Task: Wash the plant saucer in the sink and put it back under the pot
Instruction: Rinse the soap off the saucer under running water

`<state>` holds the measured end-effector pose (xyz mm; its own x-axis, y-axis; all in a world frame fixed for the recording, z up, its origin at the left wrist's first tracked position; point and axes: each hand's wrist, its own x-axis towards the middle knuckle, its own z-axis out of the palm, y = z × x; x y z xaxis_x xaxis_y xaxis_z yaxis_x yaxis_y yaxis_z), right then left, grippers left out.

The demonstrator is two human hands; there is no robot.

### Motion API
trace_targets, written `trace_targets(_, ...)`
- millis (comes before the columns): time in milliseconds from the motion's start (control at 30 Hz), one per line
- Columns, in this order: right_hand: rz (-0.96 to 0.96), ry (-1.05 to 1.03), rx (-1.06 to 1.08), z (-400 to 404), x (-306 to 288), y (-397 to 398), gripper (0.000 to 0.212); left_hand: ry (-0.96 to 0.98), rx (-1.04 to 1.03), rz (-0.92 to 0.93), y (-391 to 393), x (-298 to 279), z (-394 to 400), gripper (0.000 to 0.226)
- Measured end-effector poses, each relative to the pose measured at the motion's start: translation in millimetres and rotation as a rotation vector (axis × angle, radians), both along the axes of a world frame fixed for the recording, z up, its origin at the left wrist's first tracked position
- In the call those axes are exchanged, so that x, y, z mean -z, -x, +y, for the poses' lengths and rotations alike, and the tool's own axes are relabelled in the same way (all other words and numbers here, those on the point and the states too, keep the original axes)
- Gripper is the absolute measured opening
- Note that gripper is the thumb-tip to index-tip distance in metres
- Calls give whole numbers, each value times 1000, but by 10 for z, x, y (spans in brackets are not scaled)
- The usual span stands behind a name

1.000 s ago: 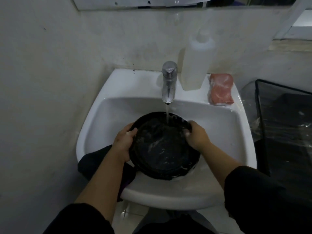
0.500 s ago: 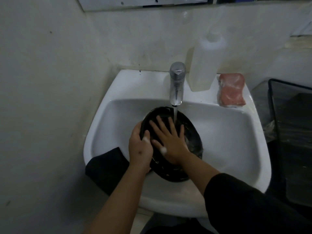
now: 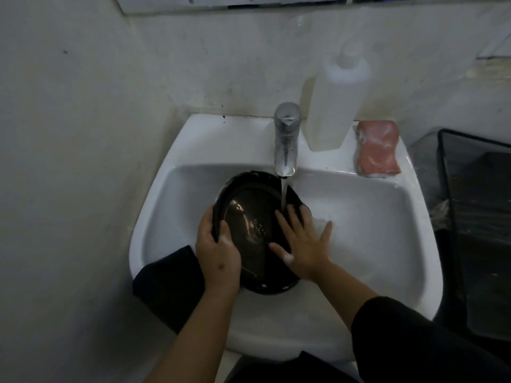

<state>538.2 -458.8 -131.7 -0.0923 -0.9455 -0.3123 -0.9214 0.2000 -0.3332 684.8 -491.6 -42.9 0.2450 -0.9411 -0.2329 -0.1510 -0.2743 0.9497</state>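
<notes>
— What does your left hand [image 3: 218, 254] have hold of?

— It grips the near-left rim of the black plant saucer [image 3: 249, 230]: your thumb hooks over the rim to the inside and the palm wraps the outer wall. A fleck of foam sits at the base of that thumb.

— And your right hand [image 3: 302, 244]?

— Fingers straight and spread, pressed flat on the saucer's right half, the outermost finger reaching past the rim over the basin. It holds nothing. A dab of suds clings near the thumb.

— How does the saucer look?

— Round, glossy black, a raised rim around a wet, shining floor that catches a highlight just beyond your left thumb. It stands tilted inside the sink [image 3: 373, 217], far edge lifted toward the tap [image 3: 286, 139], near edge low against the basin's front slope. The water stream [image 3: 284, 193] falls onto its far-right part, just ahead of your right fingertips.

— What lies around the grip?

— Left of your left wrist a dark cloth [image 3: 168, 283] hangs over the sink's front-left rim. Right of your right hand the white basin lies open to its right wall. Beyond the saucer, on the back ledge, a white bottle [image 3: 334, 106] stands just right of the tap, and a pink sponge [image 3: 377, 147] lies farther right. A wall [image 3: 69, 161] runs close along the sink's left side; a dark wire-framed bin [image 3: 475, 230] stands just past its right edge.
</notes>
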Motion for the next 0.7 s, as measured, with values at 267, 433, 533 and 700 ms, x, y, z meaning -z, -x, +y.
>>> trace_targets(267, -1227, -67, 939, -66, 19, 325, 36, -225, -67, 256, -175, 161, -108, 28)
trace_targets(433, -1160, 133, 841, -22, -249, 595, 26, -574, 122, 250, -109, 177, -139, 26)
trace_targets(533, -1091, 257, 777, -9, -458, 738, 25, -796, 205, 365, 50, 193, -151, 65)
trace_targets(700, -972, 377, 668, 109, -775, 868, 26, -962, 183, 642, 247, 341, -187, 93)
